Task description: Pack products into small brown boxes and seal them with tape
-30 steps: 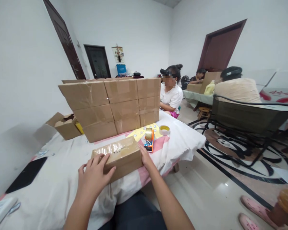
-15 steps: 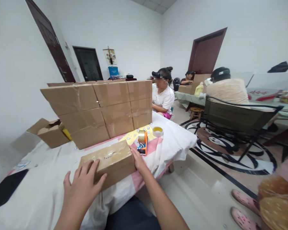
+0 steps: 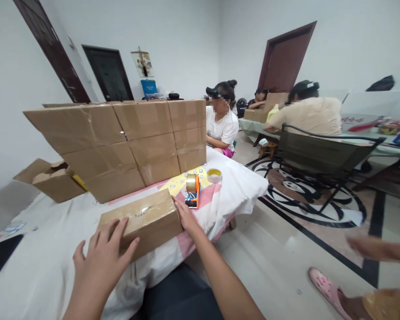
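A closed cardboard box [image 3: 148, 220], taped and with a row of small dark marks on top, lies on the cloth-covered table in front of me. My left hand [image 3: 106, 249] rests at its left end, fingers spread over the top edge and thumb against the near side. At the right end, my right hand [image 3: 186, 216] grips the box's corner, its fingers partly hidden. Just beyond that hand is an orange tape dispenser [image 3: 196, 195] carrying a roll of brown tape [image 3: 191, 182]. A loose tape roll [image 3: 214, 176] lies flat farther back.
Stacked cardboard boxes [image 3: 150, 146] form a wall across the table's back. An open carton [image 3: 58, 184] stands left of them; a black flat item [image 3: 2, 258] lies at the left edge. A person in white [image 3: 222, 126] sits beyond. Another person's arm [image 3: 380, 249] reaches in at right.
The view has shifted, so the table and boxes appear farther left. Both hands keep their places on the box. At right, the passer-by has moved and an arm now shows.
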Demonstrator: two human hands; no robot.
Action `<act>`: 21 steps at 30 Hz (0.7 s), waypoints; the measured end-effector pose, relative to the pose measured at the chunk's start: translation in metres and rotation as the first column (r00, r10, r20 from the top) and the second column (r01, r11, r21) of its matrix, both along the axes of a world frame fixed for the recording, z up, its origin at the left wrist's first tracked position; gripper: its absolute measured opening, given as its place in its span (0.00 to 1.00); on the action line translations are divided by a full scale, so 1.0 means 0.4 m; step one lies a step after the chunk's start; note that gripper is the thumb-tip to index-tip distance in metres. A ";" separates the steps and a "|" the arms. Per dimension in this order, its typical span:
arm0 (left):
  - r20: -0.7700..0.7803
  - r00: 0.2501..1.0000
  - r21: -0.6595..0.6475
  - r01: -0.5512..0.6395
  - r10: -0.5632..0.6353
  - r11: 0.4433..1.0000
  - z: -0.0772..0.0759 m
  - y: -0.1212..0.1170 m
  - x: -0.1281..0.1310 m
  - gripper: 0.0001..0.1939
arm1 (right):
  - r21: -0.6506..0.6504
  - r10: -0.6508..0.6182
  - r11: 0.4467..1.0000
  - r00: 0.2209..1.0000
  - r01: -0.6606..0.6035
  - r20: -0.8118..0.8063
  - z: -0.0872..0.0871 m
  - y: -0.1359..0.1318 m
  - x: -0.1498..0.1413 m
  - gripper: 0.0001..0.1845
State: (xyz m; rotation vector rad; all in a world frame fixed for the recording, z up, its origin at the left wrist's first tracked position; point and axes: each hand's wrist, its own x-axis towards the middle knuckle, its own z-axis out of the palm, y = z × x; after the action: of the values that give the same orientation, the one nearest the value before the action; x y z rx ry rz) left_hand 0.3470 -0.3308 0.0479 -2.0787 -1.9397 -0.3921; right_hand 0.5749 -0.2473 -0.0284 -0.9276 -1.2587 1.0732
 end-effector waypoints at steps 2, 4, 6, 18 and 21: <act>0.006 1.000 -0.011 -0.005 0.005 1.000 0.007 -0.004 0.003 0.33 | -0.011 -0.002 1.000 1.000 0.002 0.011 0.003 -0.001 0.001 0.41; 0.015 1.000 -0.014 -0.009 0.010 1.000 0.015 -0.009 0.007 0.33 | -0.022 -0.001 1.000 1.000 0.002 0.011 0.002 -0.001 0.002 0.40; 0.029 1.000 -0.013 -0.006 0.006 1.000 0.022 -0.014 0.010 0.32 | -0.028 0.001 1.000 1.000 -0.001 0.010 0.001 0.000 0.003 0.38; 0.066 0.998 -0.033 0.001 0.001 0.999 0.029 -0.018 0.006 0.32 | -0.017 -0.002 1.000 1.000 0.002 0.014 0.001 -0.002 0.003 0.40; 0.043 0.999 -0.038 -0.008 0.009 0.999 0.032 -0.020 0.005 0.32 | -0.018 -0.003 1.000 1.000 0.003 0.016 0.003 -0.004 0.002 0.40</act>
State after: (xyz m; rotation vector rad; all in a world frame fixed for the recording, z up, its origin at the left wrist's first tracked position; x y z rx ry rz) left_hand 0.3491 -0.3389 0.0608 -2.1012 -1.9948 -0.4056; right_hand 0.5757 -0.2488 -0.0272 -0.9531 -1.2627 1.0779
